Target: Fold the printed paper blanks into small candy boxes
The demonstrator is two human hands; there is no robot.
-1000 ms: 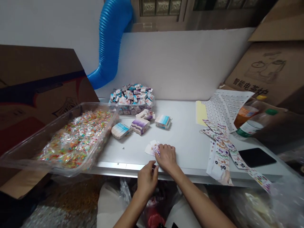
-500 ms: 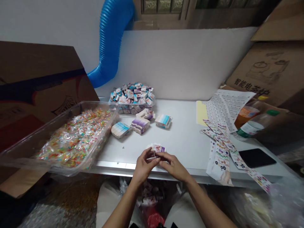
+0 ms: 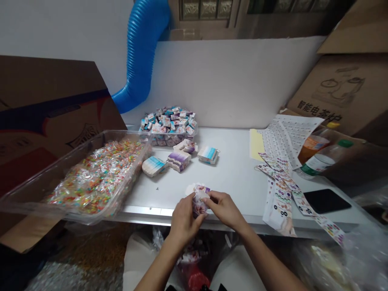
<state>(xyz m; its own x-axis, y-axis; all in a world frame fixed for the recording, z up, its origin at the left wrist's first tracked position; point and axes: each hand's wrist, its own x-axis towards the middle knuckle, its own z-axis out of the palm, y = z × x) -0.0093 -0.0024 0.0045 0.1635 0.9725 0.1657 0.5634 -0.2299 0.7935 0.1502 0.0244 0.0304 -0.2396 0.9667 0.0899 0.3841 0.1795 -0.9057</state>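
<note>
Near the table's front edge, my left hand (image 3: 184,218) and my right hand (image 3: 224,208) are closed around a small printed paper piece (image 3: 199,199), white with purple and reddish print. The left fingers grip its left side and the right thumb and fingers pinch its right side. Its exact form is partly hidden by the fingers. Beyond the hands lie small bundles of similar paper pieces: a blue-and-white bundle (image 3: 154,166), a purple-and-white bundle (image 3: 179,160), and another blue one (image 3: 208,154). Behind them, a clear tub (image 3: 169,140) is heaped with small printed boxes.
A large clear tray (image 3: 121,198) of wrapped colourful bits stands left, beside a cardboard box (image 3: 54,81). On the right are printed strips (image 3: 281,202), paper sheets (image 3: 281,133), bottles (image 3: 321,161) and a black phone (image 3: 327,201). A blue hose (image 3: 141,56) hangs behind.
The paper piece has tilted so that more of its printed face shows. My left hand has turned, its fingers now on the piece's left side; my right hand has shifted slightly.
</note>
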